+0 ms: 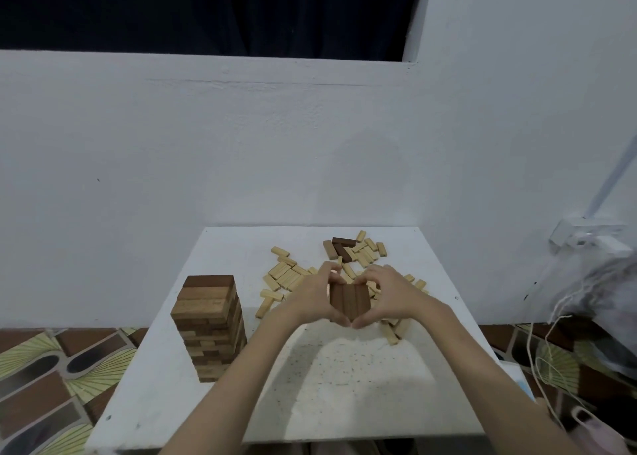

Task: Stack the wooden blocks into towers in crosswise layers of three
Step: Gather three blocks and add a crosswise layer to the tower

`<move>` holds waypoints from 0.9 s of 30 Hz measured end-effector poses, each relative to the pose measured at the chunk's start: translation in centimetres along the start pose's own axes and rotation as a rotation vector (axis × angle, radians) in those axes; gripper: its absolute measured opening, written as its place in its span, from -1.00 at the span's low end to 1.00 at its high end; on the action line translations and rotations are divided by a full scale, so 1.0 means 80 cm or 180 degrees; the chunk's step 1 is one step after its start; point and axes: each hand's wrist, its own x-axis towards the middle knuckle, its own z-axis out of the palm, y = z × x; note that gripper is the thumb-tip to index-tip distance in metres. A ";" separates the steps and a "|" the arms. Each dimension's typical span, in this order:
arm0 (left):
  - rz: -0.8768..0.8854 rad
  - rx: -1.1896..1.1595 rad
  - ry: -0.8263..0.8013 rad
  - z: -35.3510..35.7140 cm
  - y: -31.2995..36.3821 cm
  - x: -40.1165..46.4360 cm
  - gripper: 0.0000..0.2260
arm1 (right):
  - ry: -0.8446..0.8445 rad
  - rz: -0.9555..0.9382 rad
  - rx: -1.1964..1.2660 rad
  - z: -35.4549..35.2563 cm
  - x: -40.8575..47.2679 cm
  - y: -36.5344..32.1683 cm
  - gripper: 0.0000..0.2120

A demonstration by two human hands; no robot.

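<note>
Centrally, at mid-frame: three dark blocks side by side, clasped from both sides. Left hand curls round their left edge, right hand round their right edge; thumbs meet below the blocks, fingertips arch over the far side. Whether the trio rests on the table or is lifted clear cannot be told.

Left of centre: one tower, upright on the white table, mixed light and dark layers laid crosswise, a dark layer on top, well apart from the hands.

Behind the hands, upper middle of the table: loose blocks, mostly pale, scattered flat; a few dark ones near the far edge.

Lower left: patterned floor. Right edge: white cords.
</note>
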 end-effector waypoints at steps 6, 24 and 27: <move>0.0139 0.0156 0.0067 -0.059 0.043 -0.022 -0.20 | 0.0174 -0.0165 0.0172 -0.045 -0.014 -0.050 -0.38; -0.0392 0.0460 0.0252 -0.222 0.022 -0.140 -0.28 | 0.0213 -0.0737 0.0222 -0.021 0.024 -0.227 -0.37; -0.0496 0.0458 0.0239 -0.232 0.004 -0.151 -0.28 | 0.0143 -0.0738 0.0254 -0.007 0.030 -0.244 -0.37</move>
